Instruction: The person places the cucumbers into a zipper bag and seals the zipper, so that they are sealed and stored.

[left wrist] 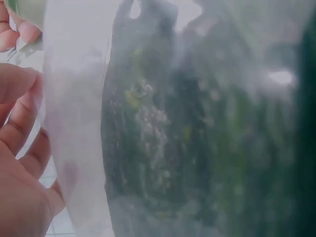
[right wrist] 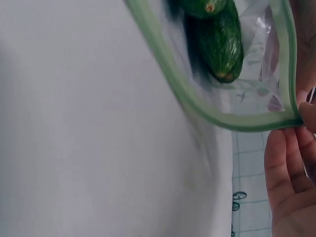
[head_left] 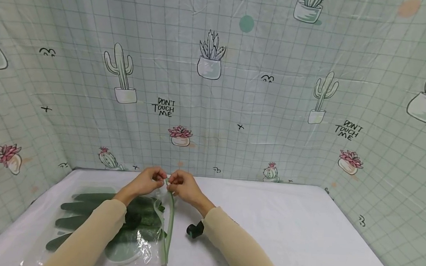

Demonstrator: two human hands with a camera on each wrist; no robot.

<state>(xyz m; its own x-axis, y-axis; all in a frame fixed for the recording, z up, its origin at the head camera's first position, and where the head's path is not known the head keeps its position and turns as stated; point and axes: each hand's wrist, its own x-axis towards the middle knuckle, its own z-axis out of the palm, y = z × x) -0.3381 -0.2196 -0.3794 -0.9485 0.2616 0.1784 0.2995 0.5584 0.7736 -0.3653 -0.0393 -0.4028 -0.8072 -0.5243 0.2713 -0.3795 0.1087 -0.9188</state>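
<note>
A clear zip-top bag (head_left: 146, 254) with a green zip strip (head_left: 171, 224) lies on its side. Inside are several dark green cucumbers (head_left: 80, 207), their ends toward the bag's mouth. At the far corner of that mouth, my left hand (head_left: 145, 181) pinches the bag's edge between thumb and fingers. Right beside it, my right hand (head_left: 187, 187) pinches the same end of the strip. In the right wrist view the mouth gapes, and two cucumbers (right wrist: 223, 47) show through it. The left wrist view is mostly filled by cucumbers (left wrist: 148, 128) behind cloudy plastic.
A white table (head_left: 284, 231) stretches out to the right of the bag. Behind it hangs a grid-patterned curtain (head_left: 237, 102) printed with potted cacti, which also runs along both sides. A small dark object (head_left: 194, 230) shows beside my right sleeve.
</note>
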